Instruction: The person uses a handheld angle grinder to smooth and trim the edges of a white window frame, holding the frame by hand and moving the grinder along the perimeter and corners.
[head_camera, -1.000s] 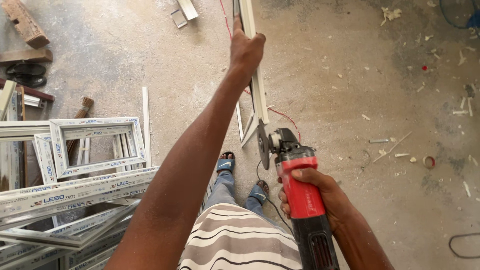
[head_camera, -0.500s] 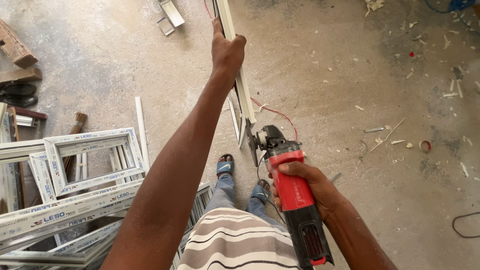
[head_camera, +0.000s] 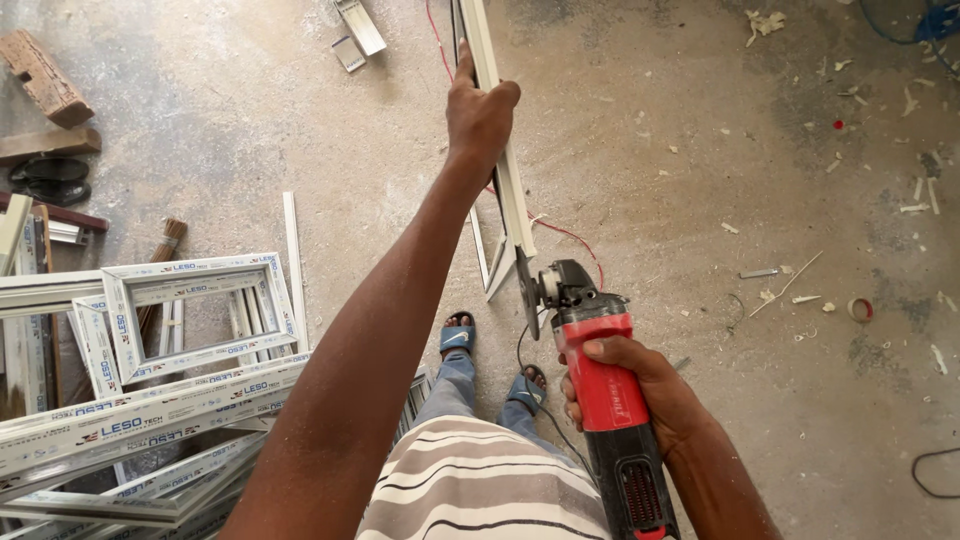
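My left hand (head_camera: 478, 112) is stretched out and grips a long white window-frame profile (head_camera: 513, 200) that runs from the top of the view down toward me. My right hand (head_camera: 640, 385) is closed around a red and black angle grinder (head_camera: 605, 385). The grinder's disc (head_camera: 527, 290) sits at the near end of the profile; whether it touches is unclear. My striped shirt, jeans and blue sandals show below, between my arms.
White window frames and profiles (head_camera: 150, 350) are stacked at the left. Wooden blocks (head_camera: 45, 85) and black shoes (head_camera: 45, 180) lie far left. Short metal offcuts (head_camera: 355, 30) lie at the top. A red cable (head_camera: 570, 235) crosses the dusty concrete floor, with scraps scattered to the right.
The view has shifted slightly, and the grinder's disc has come closer to the profile's near end. My left hand keeps its grip on the profile.
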